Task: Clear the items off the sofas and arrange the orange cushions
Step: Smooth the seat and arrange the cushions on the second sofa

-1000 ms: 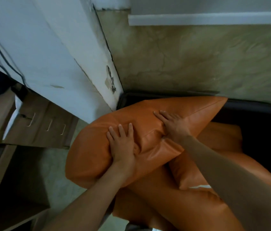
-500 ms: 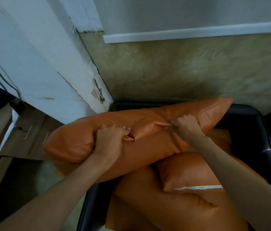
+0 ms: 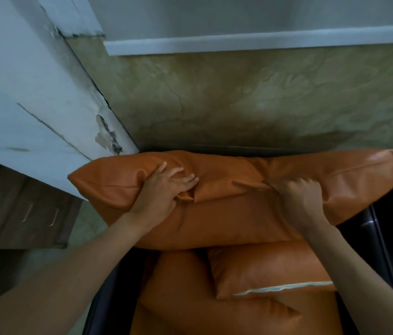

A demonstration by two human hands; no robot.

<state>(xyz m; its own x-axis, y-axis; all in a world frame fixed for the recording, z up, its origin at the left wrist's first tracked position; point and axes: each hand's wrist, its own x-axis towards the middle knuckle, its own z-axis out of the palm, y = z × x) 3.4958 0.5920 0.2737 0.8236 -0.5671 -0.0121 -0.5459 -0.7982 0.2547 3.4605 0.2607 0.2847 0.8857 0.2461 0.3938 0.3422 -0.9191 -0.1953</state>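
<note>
Large orange cushion [image 3: 226,213]: lies crosswise over the back end of the dark sofa [image 3: 381,228], long axis left to right. Its left corner overhangs the sofa edge; its right corner reaches the frame's right side. Leather-like cover, creased between the two hands.

Left hand [image 3: 164,192]: on the cushion's upper left face. Fingers [image 3: 183,178] bent, moderately spread, tips dug into the cover; the thumb side bunches a fold of material beside the palm. Grips the cover, not the cushion's whole thickness.

Right hand [image 3: 304,201]: on the cushion right of centre. Fingers curled tight into a fist-like shape, knuckles up, pinching a raised ridge of the cover that runs leftward from the hand. Fingertips hidden under the fold.

Below the large cushion, on the sofa seat: smaller orange cushion [image 3: 267,272] with a pale zip strip [image 3: 284,288] along its near edge, touching the large cushion's underside. Another orange cushion [image 3: 205,308] lies beneath and to the left of it, one corner pointing right.

Surroundings: mottled beige wall [image 3: 251,100] behind the sofa, white trim [image 3: 251,42] above it. White pillar [image 3: 21,97] with chipped paint at left, just beside the cushion's left corner. Wooden drawers [image 3: 24,211] with metal handles at lower left.
</note>
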